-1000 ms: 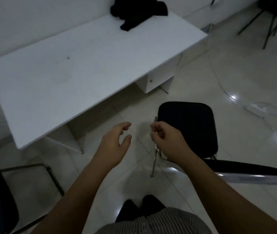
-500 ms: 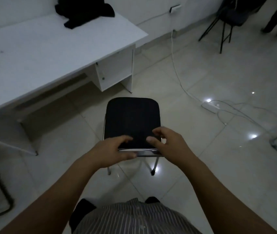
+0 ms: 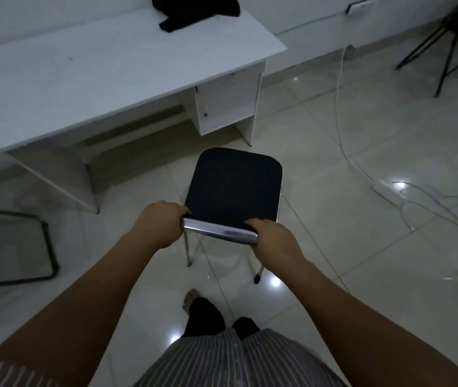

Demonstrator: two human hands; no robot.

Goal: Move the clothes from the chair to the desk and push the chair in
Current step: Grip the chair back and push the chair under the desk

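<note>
A black-seated chair [image 3: 233, 185] with chrome legs stands on the tiled floor, a short way out from the white desk [image 3: 88, 74]. My left hand [image 3: 161, 222] grips the left end of the chair's chrome backrest top. The right end of that bar is held by my right hand [image 3: 274, 241]. The chair seat is bare. Black clothes [image 3: 194, 9] lie in a heap at the desk's far right corner, by the wall.
A drawer unit [image 3: 228, 104] hangs under the desk's right end. A second chair's dark frame [image 3: 46, 247] stands at the left. A white cable and power strip [image 3: 384, 191] lie on the floor at right. Another chair [image 3: 451, 32] stands far right.
Both hands went from hovering over the backrest to closing on its two ends. The view has shifted so the chair sits centred in front of me.
</note>
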